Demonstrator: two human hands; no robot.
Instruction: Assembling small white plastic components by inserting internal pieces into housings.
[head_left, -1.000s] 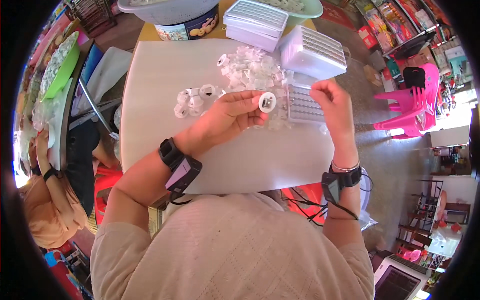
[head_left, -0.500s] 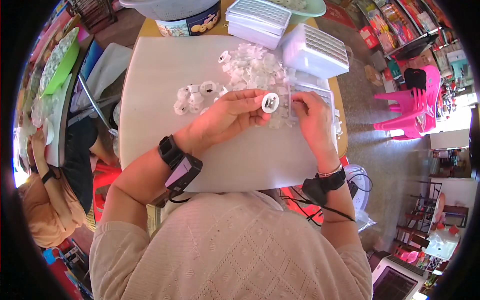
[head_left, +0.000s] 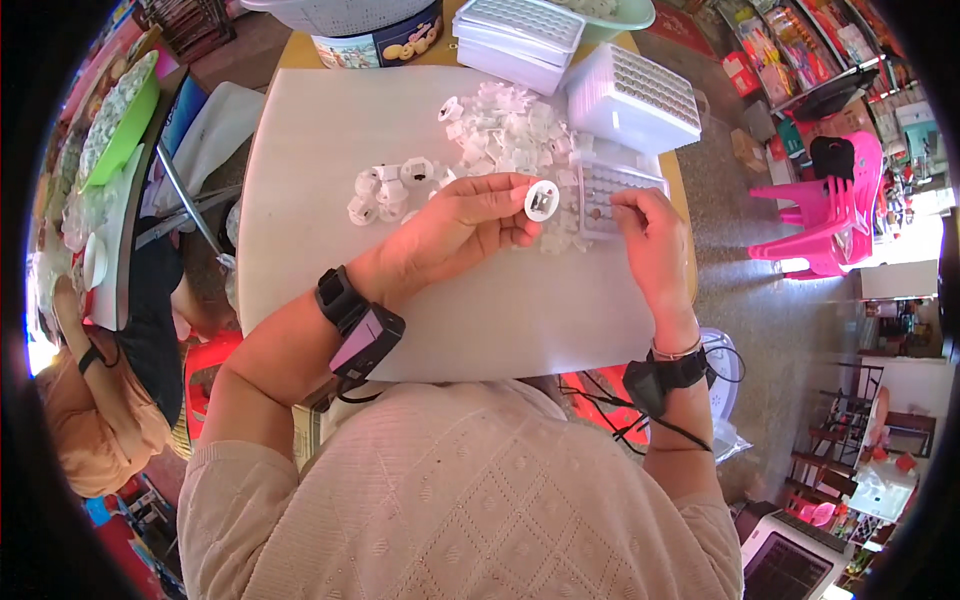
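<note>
My left hand [head_left: 477,215] pinches a small round white plastic part [head_left: 542,201] between thumb and fingers, its face with a dark metal-looking centre turned up. At the right, my right hand [head_left: 655,235] has its fingertips drawn together over the near right part of a shallow clear compartment tray [head_left: 585,205]. Whatever those fingertips hold, if anything, is too small to see. Small pieces sit in the tray's cells. Beyond my left hand lies a heap of loose translucent white plastic parts [head_left: 505,130]. A cluster of round white parts [head_left: 385,190] rests to its left.
Stacked compartment trays [head_left: 635,110] stand at the back right, with more white trays [head_left: 515,45] beside them. A printed tub [head_left: 380,45] sits at the far edge of the white tabletop [head_left: 310,130]. At the left, another person's arm [head_left: 100,375] rests near a neighbouring table.
My right hand has drawn back to the right and slightly nearer, uncovering more of the tray. My left hand keeps the round part in nearly the same place.
</note>
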